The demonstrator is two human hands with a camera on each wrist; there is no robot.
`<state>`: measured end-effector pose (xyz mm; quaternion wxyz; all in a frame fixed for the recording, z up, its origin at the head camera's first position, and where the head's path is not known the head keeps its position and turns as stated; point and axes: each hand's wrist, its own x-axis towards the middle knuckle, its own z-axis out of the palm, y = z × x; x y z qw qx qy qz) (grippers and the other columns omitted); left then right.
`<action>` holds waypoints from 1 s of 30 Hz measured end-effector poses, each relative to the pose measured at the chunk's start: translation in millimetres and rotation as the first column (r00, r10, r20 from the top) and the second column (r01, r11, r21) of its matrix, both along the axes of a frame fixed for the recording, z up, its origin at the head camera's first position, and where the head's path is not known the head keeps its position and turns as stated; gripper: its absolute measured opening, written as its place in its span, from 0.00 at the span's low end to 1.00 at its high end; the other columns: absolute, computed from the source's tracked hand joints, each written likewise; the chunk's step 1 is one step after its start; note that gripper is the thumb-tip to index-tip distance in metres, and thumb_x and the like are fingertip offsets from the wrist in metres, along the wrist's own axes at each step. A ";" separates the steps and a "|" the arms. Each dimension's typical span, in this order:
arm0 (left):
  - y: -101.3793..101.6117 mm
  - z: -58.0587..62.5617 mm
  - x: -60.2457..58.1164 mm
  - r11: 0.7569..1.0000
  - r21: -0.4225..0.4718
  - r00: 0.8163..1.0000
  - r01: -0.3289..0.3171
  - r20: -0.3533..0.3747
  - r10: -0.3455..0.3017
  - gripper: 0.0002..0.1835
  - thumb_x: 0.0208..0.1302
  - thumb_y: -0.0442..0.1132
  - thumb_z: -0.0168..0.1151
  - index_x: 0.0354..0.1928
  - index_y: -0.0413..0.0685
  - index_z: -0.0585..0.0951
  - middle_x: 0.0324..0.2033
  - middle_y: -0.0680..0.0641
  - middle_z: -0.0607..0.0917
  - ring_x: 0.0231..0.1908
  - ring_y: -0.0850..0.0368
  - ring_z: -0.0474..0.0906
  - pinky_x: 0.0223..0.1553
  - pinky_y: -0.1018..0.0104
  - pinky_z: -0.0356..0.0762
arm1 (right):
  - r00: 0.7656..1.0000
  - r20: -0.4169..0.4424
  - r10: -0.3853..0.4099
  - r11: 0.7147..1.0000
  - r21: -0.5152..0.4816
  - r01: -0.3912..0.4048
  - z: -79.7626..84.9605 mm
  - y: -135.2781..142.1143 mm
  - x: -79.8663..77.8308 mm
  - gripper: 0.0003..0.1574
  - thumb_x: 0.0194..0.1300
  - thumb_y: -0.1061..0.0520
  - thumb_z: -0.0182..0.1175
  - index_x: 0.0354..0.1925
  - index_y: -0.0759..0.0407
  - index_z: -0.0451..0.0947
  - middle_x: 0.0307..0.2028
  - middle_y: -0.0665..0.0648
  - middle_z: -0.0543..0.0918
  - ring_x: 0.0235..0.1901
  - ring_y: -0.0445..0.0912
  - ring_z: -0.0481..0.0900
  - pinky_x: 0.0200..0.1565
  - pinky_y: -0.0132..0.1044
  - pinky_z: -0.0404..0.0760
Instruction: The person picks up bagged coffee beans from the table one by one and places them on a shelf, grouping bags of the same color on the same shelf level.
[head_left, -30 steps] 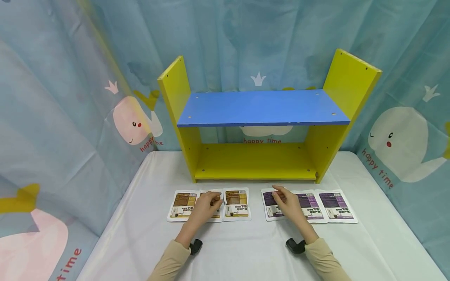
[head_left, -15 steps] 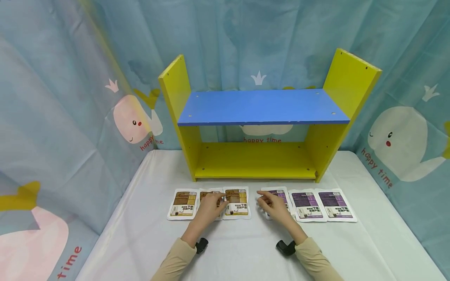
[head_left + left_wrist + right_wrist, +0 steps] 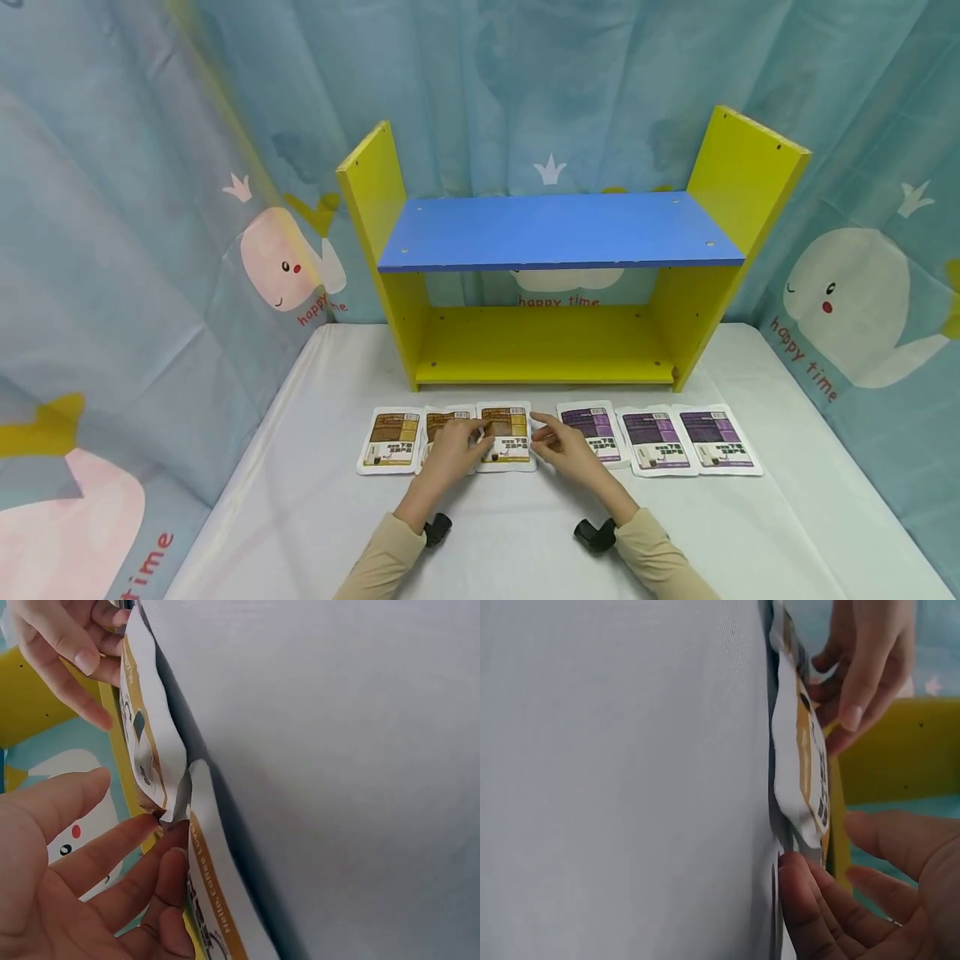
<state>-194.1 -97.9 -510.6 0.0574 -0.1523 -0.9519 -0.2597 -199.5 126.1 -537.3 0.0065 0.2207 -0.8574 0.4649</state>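
The right hand has moved left, off a purple pouch, to the right edge of a brown pouch; the left hand has shifted slightly right. That brown pouch lies flat at lower centre, between both hands. Thumbs and fingers are parted, fingertips at its edges, gripping nothing. Left lie two similar pouches; above stands a yellow-and-blue shelf.

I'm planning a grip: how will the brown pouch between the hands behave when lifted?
The brown pouch probably flexes, as its edges look wavy. Lying flat, it seems unlikely to roll or tip. Its low, thin rim may be tricky to pinch.
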 end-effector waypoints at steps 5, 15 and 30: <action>1.2 -1.1 2.1 0.999 0.051 0.999 -0.009 0.049 0.007 0.19 0.57 0.47 0.57 0.49 0.48 0.77 0.30 0.52 0.79 0.32 0.59 0.71 0.33 0.64 0.69 | 0.999 0.044 0.000 1.000 0.010 0.000 0.7 -4.8 1.2 0.28 0.53 0.59 0.61 0.54 0.59 0.69 0.37 0.56 0.79 0.31 0.42 0.77 0.31 0.29 0.76; 1.0 1.5 5.6 0.986 0.165 0.996 -0.026 0.087 0.011 0.20 0.54 0.43 0.60 0.50 0.49 0.76 0.38 0.48 0.79 0.35 0.57 0.74 0.31 0.68 0.71 | 0.998 0.046 -0.046 0.998 -0.051 0.048 -2.1 -7.5 4.1 0.33 0.48 0.64 0.64 0.55 0.57 0.68 0.37 0.56 0.77 0.28 0.39 0.76 0.29 0.28 0.77; 9.1 5.8 2.9 0.921 0.389 0.995 -0.021 0.099 -0.019 0.20 0.51 0.40 0.64 0.49 0.50 0.77 0.41 0.48 0.78 0.34 0.58 0.76 0.30 0.73 0.74 | 0.990 0.113 -0.079 0.978 -0.182 0.099 48.0 -3.9 20.9 0.32 0.47 0.71 0.61 0.54 0.65 0.67 0.40 0.68 0.74 0.31 0.56 0.77 0.29 0.35 0.78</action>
